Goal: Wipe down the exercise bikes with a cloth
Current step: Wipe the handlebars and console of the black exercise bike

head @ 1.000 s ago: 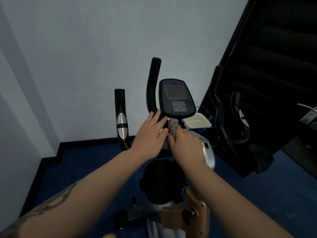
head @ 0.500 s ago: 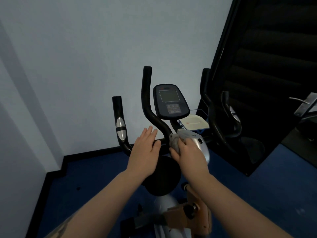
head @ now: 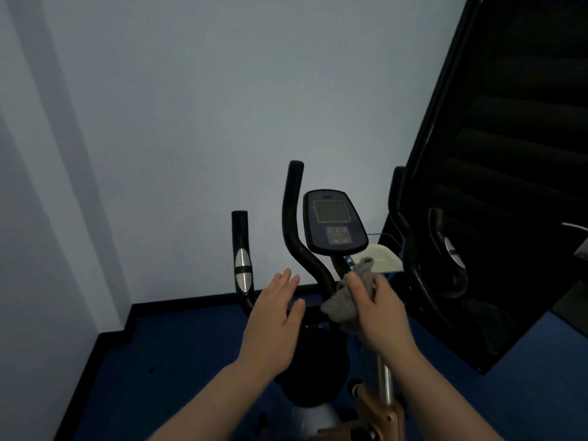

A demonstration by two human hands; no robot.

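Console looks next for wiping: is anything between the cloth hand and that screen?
Nothing visible blocks it. The right hand holds the grey cloth just below the black oval console, beside its support stem.

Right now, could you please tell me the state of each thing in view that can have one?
cloth: bunched up, gripped in the right hand, against the bike's stem below the console.
right hand: closed on the cloth.
left hand: open, fingers spread, holding nothing, over the handlebar.
console: upright, screen dark.
handlebar: bare, not gripped.
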